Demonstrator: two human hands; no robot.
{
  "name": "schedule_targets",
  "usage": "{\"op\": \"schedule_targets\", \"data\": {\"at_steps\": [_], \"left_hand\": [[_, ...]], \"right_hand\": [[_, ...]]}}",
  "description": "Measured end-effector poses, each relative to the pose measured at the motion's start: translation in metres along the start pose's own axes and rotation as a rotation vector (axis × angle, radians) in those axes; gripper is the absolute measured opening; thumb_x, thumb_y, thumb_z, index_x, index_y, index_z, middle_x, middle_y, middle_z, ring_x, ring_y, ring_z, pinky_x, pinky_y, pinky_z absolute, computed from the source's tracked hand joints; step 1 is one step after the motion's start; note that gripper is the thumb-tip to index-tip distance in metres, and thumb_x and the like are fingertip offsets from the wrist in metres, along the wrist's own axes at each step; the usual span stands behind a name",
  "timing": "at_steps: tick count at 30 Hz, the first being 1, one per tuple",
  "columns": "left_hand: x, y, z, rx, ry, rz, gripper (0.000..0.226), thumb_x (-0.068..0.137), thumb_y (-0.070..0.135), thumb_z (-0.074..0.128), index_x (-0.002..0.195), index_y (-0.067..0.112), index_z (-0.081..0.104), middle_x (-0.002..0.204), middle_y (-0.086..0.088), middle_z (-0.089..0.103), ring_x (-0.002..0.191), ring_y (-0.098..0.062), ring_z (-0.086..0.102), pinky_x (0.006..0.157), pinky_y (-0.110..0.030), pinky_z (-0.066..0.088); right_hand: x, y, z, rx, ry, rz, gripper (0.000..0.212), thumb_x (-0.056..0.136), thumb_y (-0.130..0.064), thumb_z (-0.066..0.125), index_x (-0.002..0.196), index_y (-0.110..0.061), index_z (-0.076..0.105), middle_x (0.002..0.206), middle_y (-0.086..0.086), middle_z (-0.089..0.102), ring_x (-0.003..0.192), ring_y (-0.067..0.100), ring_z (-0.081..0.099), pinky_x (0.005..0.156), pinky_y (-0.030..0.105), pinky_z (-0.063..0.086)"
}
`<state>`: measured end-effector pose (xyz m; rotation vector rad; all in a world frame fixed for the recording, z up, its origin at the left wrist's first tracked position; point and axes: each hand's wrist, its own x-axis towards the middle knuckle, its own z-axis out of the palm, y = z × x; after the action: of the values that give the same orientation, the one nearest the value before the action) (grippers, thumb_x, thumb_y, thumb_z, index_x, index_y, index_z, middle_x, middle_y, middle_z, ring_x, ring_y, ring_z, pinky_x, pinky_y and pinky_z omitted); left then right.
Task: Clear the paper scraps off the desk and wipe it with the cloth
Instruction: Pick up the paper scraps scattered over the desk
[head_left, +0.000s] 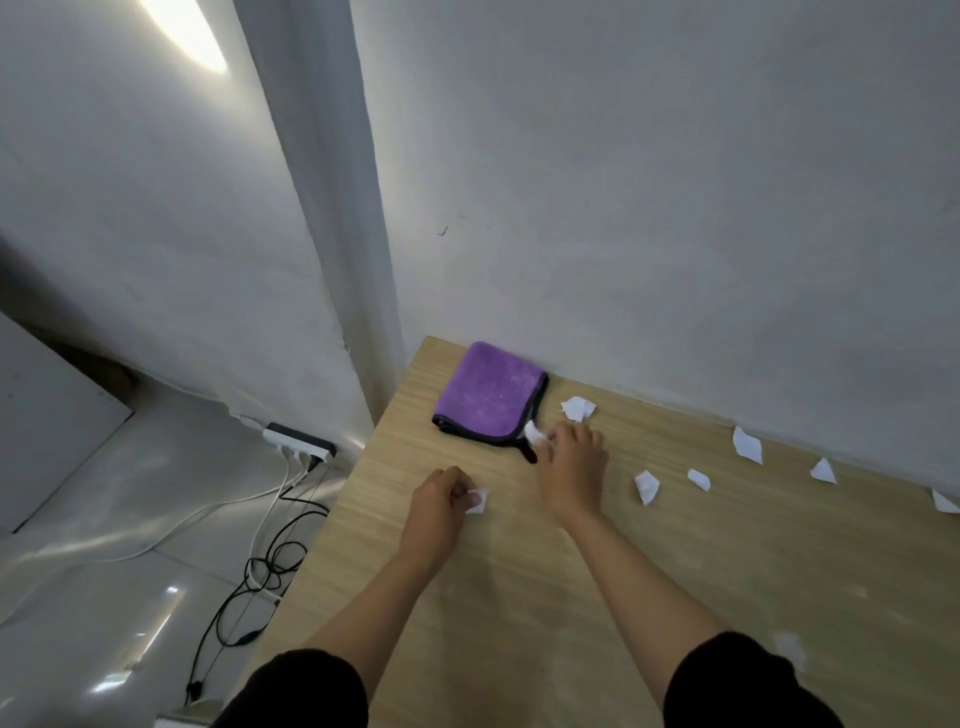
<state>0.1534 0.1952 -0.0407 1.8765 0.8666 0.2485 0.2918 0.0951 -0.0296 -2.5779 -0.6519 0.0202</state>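
- The left hand (441, 499) rests on the table (519, 597) with its fingers (460, 491) pinched on a small white paper scrap (478, 501) that lies flat at the fingertips.
- The right hand (571, 467) has its fingers curled around a second scrap (532, 432), which sticks out just beyond them, beside the near edge of the purple cloth (491, 395).
- Another scrap (578, 408) lies just past the right fingers, towards the wall; four more (647, 486) trail off to their right, well apart, and a further one (789, 647) lies near the right sleeve.
- The scraps look feather-light, thin and limp: likely to slide or flutter, so a thumb-and-forefinger pinch on a lifted corner or crease should serve best.
- The cloth lies folded, just beyond the right fingers; it looks soft, plush and floppy, probably best gathered in the whole hand from above.
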Motion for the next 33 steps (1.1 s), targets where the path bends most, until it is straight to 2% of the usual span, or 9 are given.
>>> {"op": "schedule_targets", "data": {"at_steps": [8,11,15,18,21,25,28,30,33], "left_hand": [[0.028,0.011,0.009,-0.05,-0.052,-0.063,0.008,0.079,0.004,0.065,0.076,0.009,0.059,0.066,0.004,0.051,0.064,-0.008,0.047,0.052,-0.005,0.037],[0.036,0.013,0.012,-0.065,-0.046,-0.094,0.007,0.079,0.004,0.065,0.077,0.008,0.059,0.067,0.003,0.052,0.066,-0.011,0.048,0.052,-0.007,0.037],[0.034,0.009,0.013,-0.054,-0.023,-0.06,0.004,0.078,0.003,0.066,0.081,0.002,0.062,0.073,-0.001,0.053,0.065,-0.007,0.047,0.054,-0.003,0.037],[0.035,0.009,0.012,-0.028,-0.025,-0.049,0.007,0.079,0.003,0.065,0.084,-0.001,0.063,0.076,-0.003,0.054,0.066,-0.007,0.047,0.055,-0.003,0.037],[0.035,0.011,0.013,-0.017,-0.023,-0.063,0.007,0.079,0.003,0.065,0.085,-0.001,0.063,0.079,-0.007,0.055,0.072,-0.014,0.049,0.054,-0.002,0.037],[0.03,0.015,0.019,0.028,0.065,-0.11,0.013,0.082,0.007,0.062,0.093,0.0,0.065,0.088,-0.012,0.06,0.081,-0.02,0.054,0.065,-0.018,0.038],[0.024,0.019,0.032,0.055,0.096,-0.117,0.014,0.086,0.012,0.058,0.093,0.003,0.066,0.092,-0.017,0.065,0.086,-0.027,0.058,0.07,-0.027,0.036],[0.018,0.029,0.045,0.042,0.093,-0.089,0.013,0.086,0.013,0.058,0.09,0.003,0.067,0.086,-0.016,0.065,0.08,-0.024,0.057,0.066,-0.025,0.036],[0.009,0.054,0.071,-0.012,0.035,-0.045,0.011,0.086,0.011,0.059,0.088,0.004,0.067,0.077,-0.007,0.061,0.072,-0.017,0.053,0.053,-0.01,0.035]], "right_hand": [[0.064,0.033,0.002,0.075,-0.276,0.081,0.017,0.092,-0.016,0.046,0.105,-0.01,0.057,0.155,0.004,0.017,0.139,0.025,0.013,0.109,0.035,0.022],[0.07,0.037,0.012,0.001,-0.348,0.013,0.019,0.093,-0.018,0.046,0.106,-0.006,0.054,0.15,0.004,0.028,0.136,0.026,0.022,0.107,0.038,0.029],[0.057,0.037,0.015,0.002,-0.183,-0.081,0.007,0.091,-0.01,0.049,0.093,-0.006,0.054,0.11,0.009,0.053,0.105,0.027,0.042,0.08,0.03,0.034],[0.042,0.036,0.014,-0.007,-0.06,-0.129,0.014,0.087,0.002,0.05,0.097,-0.004,0.057,0.101,0.011,0.056,0.096,0.027,0.043,0.071,0.03,0.034],[0.03,0.038,0.012,0.013,-0.087,-0.124,0.031,0.078,0.014,0.044,0.097,-0.006,0.059,0.096,0.01,0.059,0.094,0.026,0.046,0.067,0.029,0.033],[0.008,0.041,-0.008,0.208,-0.072,-0.055,0.037,0.084,0.012,0.042,0.108,-0.01,0.061,0.101,-0.001,0.06,0.097,0.017,0.048,0.078,0.03,0.042],[-0.006,0.054,-0.033,0.359,0.006,0.056,0.038,0.09,0.006,0.043,0.121,-0.011,0.055,0.11,-0.001,0.051,0.1,0.01,0.045,0.086,0.021,0.033],[-0.007,0.074,-0.05,0.395,0.096,0.137,0.031,0.092,0.002,0.043,0.119,-0.005,0.057,0.115,0.009,0.054,0.099,0.014,0.047,0.082,0.016,0.03],[-0.003,0.115,-0.071,0.343,0.163,0.246,0.028,0.092,0.001,0.044,0.117,0.0,0.056,0.118,0.016,0.055,0.103,0.026,0.052,0.079,0.02,0.032]]}}
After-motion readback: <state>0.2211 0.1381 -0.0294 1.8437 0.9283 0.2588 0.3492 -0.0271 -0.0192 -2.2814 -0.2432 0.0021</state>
